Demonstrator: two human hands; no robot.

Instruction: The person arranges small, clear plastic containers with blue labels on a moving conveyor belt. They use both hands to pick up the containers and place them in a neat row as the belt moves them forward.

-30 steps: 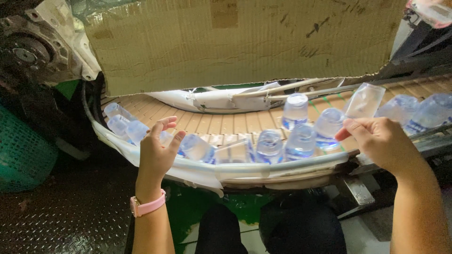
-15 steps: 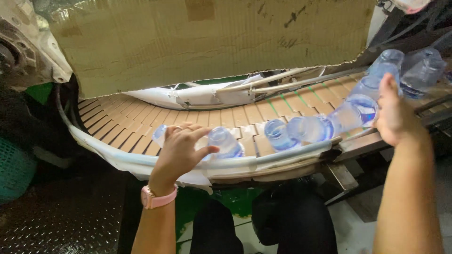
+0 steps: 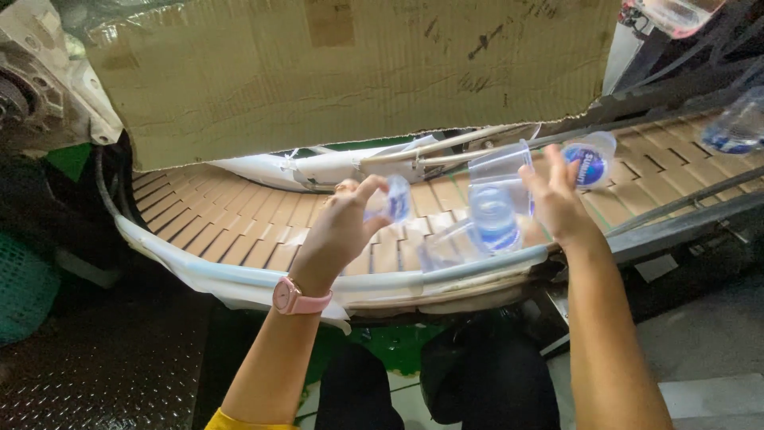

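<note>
Curved slat conveyor [image 3: 239, 231] under a cardboard sheet [image 3: 350, 72]. Left hand [image 3: 338, 231] pinches a small clear bottle [image 3: 395, 199] above the near rim. Right hand [image 3: 557, 203], fingers spread, touches a cup [image 3: 497, 199]. Judged light, thin-walled, crushable, slippery; grip mid-body.

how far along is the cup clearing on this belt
Done: the curved belt left of the hands lies bare. In hand: left hand holds one clear cup; right hand touches another. Left: a cup lying by the rim, two more upstream.
</note>
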